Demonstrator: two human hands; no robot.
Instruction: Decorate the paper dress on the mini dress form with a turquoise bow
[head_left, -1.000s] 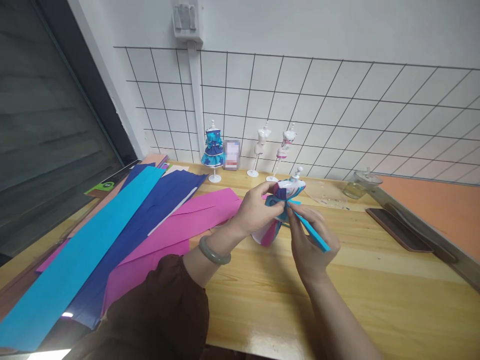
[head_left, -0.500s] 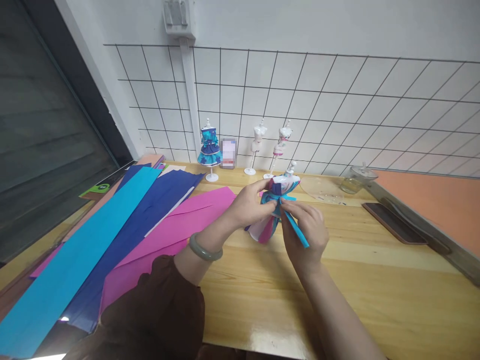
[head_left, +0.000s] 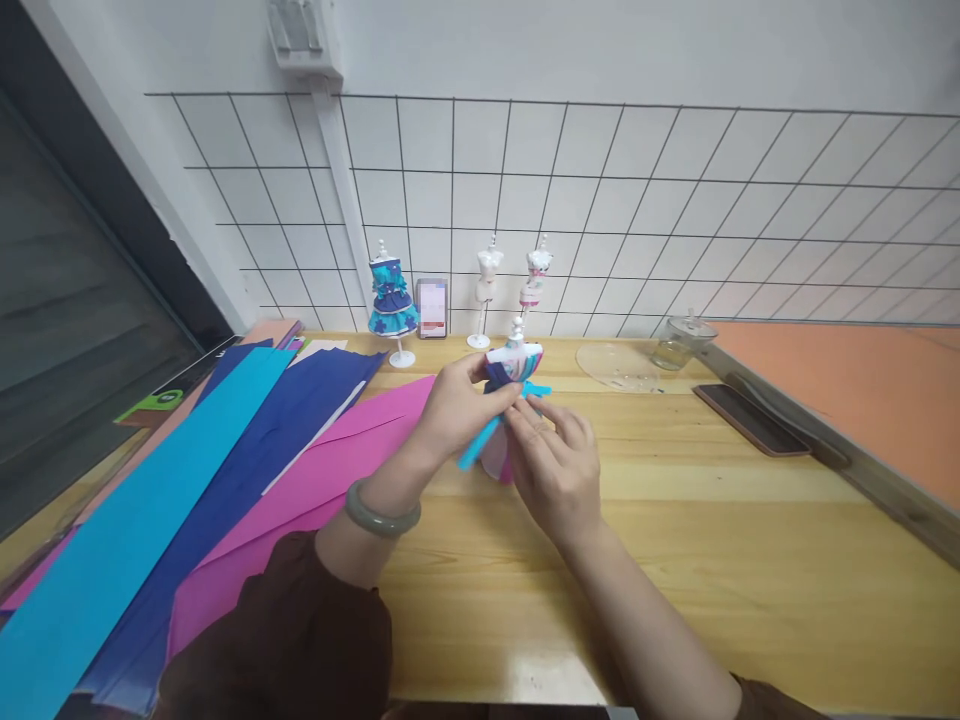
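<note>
A small white dress-form mannequin (head_left: 516, 347) stands upright in front of me, dressed in pink, white and blue fabric. Round its waist goes a light-blue fabric strip (head_left: 480, 445), one end hanging down to the left and a short piece sticking out at the right. My left hand (head_left: 457, 405) grips the mannequin from the left, its thumb pressing at the waist. Fingers of my right hand (head_left: 559, 460) are pinched together on the strip at the waist front. Both hands partly hide the skirt, whose pink and white lower part shows below them.
Blue, navy and pink fabric sheets (head_left: 247, 440) cover the table's left side. Behind stand a mannequin in a blue ruffled dress (head_left: 394, 300), a phone (head_left: 433, 308) and two white mannequins (head_left: 489, 275). At right lie a dark phone-like slab (head_left: 750, 420) and a glass jar (head_left: 679, 345).
The view has turned slightly right. The light-blue strip's long end, earlier hanging right beneath my right hand, now hangs to the left. My left hand stays on the mannequin.
</note>
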